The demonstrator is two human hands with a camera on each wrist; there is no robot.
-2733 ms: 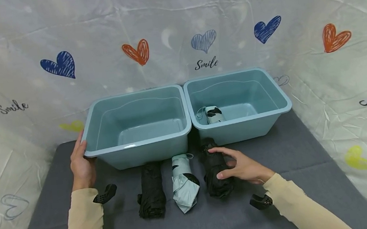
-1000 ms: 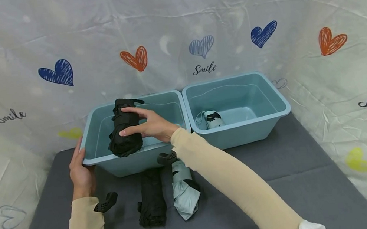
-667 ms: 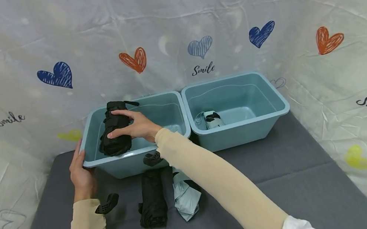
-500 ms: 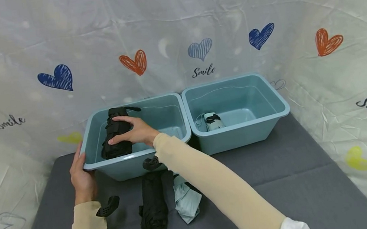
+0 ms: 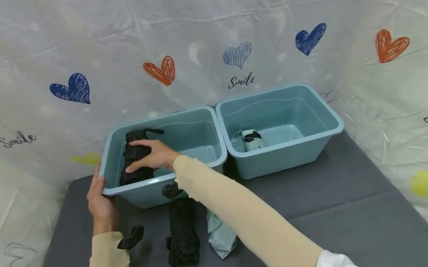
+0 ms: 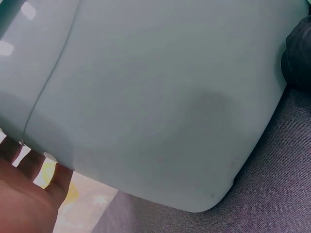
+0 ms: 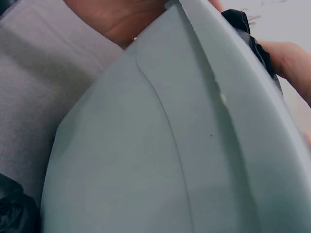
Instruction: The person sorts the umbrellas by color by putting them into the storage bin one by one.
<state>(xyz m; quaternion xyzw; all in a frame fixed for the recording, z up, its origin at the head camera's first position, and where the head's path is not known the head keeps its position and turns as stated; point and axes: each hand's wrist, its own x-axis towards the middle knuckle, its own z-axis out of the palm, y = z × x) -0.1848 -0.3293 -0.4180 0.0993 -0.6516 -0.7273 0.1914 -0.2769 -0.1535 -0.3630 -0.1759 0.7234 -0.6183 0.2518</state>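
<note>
My right hand (image 5: 153, 156) grips a black folded umbrella (image 5: 132, 156) inside the left blue bin (image 5: 142, 197), near its left end. The umbrella's wrist strap points right, and its lower end is hidden behind the front rim. With my left hand (image 5: 102, 208) I hold the same bin at its front left corner; in the left wrist view several fingers (image 6: 33, 165) lie against the wall. On the cloth in front of that bin lie another black folded umbrella (image 5: 183, 239) and a pale blue one (image 5: 221, 236), partly covered by my right sleeve.
A second blue bin (image 5: 291, 156) stands directly to the right, with a small pale and black folded umbrella (image 5: 253, 139) in its left part. Behind both bins hangs a white curtain (image 5: 195, 31) printed with hearts. Dark grey cloth (image 5: 344, 215) covers the table.
My right hand has picked up the black umbrella from in front of the right bin, carried it left and lowered it into the left bin. My left hand has stayed at the bin's corner.
</note>
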